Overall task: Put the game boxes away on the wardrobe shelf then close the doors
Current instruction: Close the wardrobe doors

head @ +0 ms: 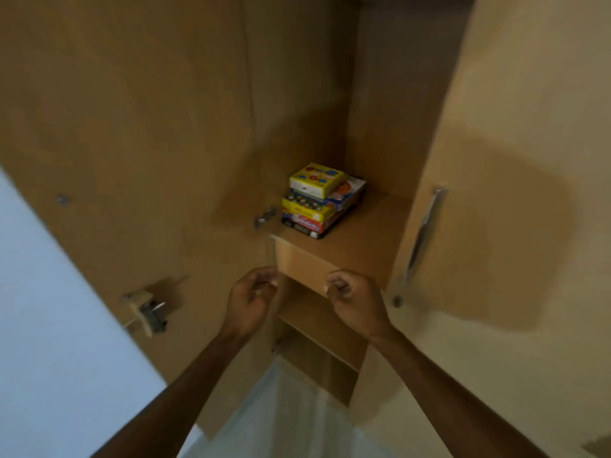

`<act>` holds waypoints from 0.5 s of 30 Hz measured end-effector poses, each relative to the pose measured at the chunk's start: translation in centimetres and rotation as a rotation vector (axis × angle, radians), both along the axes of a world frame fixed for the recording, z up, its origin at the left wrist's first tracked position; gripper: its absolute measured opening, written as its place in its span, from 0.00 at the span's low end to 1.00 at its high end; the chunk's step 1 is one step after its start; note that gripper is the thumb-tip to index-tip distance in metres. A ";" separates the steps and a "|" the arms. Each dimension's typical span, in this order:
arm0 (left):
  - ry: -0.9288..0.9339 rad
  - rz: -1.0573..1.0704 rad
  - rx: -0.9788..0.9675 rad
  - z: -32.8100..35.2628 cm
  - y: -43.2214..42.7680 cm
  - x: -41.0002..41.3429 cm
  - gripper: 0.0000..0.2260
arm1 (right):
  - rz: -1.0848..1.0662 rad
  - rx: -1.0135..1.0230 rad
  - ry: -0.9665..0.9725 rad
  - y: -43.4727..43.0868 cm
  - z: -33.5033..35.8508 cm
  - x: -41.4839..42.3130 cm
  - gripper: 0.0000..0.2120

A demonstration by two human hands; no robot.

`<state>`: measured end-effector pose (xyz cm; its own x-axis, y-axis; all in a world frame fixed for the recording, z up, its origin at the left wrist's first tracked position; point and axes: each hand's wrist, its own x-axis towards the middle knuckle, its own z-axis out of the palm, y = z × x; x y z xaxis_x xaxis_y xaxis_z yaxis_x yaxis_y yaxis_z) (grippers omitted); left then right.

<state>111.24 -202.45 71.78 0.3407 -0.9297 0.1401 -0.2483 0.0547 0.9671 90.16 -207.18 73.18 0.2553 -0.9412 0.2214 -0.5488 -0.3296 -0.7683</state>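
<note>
Left hand (253, 294), right hand (350, 294) empty; colourful game boxes (322, 201) stacked.

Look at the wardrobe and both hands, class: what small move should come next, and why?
Probably reach for a door to swing it shut. The game boxes already sit stacked on the shelf, both hands are curled, hold nothing and hang below the shelf, and the left door and right door stand open. The right door's handle looks nearest to the right hand.
</note>
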 end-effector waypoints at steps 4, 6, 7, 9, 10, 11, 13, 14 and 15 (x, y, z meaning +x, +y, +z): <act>-0.077 0.233 -0.018 -0.4 5.9 7.9 0.09 | 0.180 0.057 -0.015 1.7 -0.1 9.3 0.08; -0.116 0.318 -0.036 0.5 8.6 11.5 0.08 | 0.241 0.066 -0.018 2.9 0.6 13.8 0.09; -0.133 0.362 -0.045 1.1 9.7 13.1 0.08 | 0.276 0.061 -0.015 3.4 1.0 15.7 0.10; -0.173 0.470 -0.078 2.8 12.3 16.8 0.09 | 0.336 0.031 -0.014 4.8 2.1 20.4 0.11; -0.200 0.511 -0.101 3.8 12.9 18.2 0.10 | 0.349 0.016 -0.024 5.2 2.7 22.1 0.12; -0.212 0.530 -0.114 4.9 13.2 19.5 0.12 | 0.354 0.006 -0.037 5.7 3.4 23.7 0.12; -0.212 0.489 -0.135 7.1 13.3 22.1 0.16 | 0.336 -0.012 -0.071 6.7 4.8 26.9 0.12; -0.216 0.433 -0.141 8.1 12.8 23.1 0.17 | 0.321 -0.017 -0.086 7.0 5.3 28.1 0.12; -0.213 0.374 -0.134 9.0 12.1 23.7 0.17 | 0.306 -0.022 -0.093 7.1 5.8 29.0 0.11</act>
<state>134.95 -190.35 80.83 0.6002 -0.7172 0.3543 -0.4678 0.0446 0.8827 119.13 -200.07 78.98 0.5037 -0.8184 0.2765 -0.3494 -0.4857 -0.8012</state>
